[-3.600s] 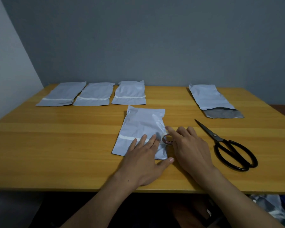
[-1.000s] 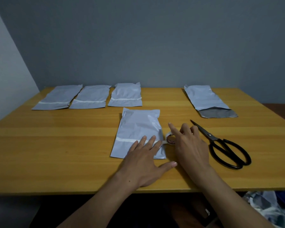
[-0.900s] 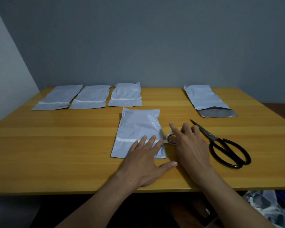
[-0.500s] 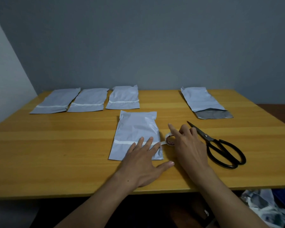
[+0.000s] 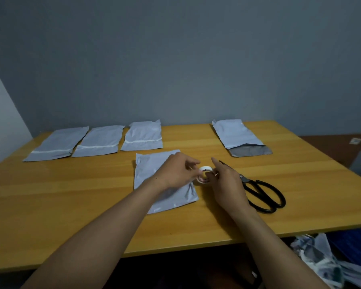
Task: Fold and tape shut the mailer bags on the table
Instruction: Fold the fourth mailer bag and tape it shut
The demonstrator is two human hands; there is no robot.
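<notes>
While the left hand (image 5: 175, 172) pinches the tape roll (image 5: 205, 174), the right hand (image 5: 225, 182) grips its other side — index finger straight. Roll held at the right edge of the near mailer bag (image 5: 152, 170), which lies flat on the table (image 5: 50, 195); scissors (image 5: 263, 192) lie beside the right hand.

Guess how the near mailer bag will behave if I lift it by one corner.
The near mailer bag looks thin and creased, so it will probably droop, not stay flat. It seems light and may slide on the smooth table, since the left hand and right hand hold the tape roll, not the bag.
</notes>
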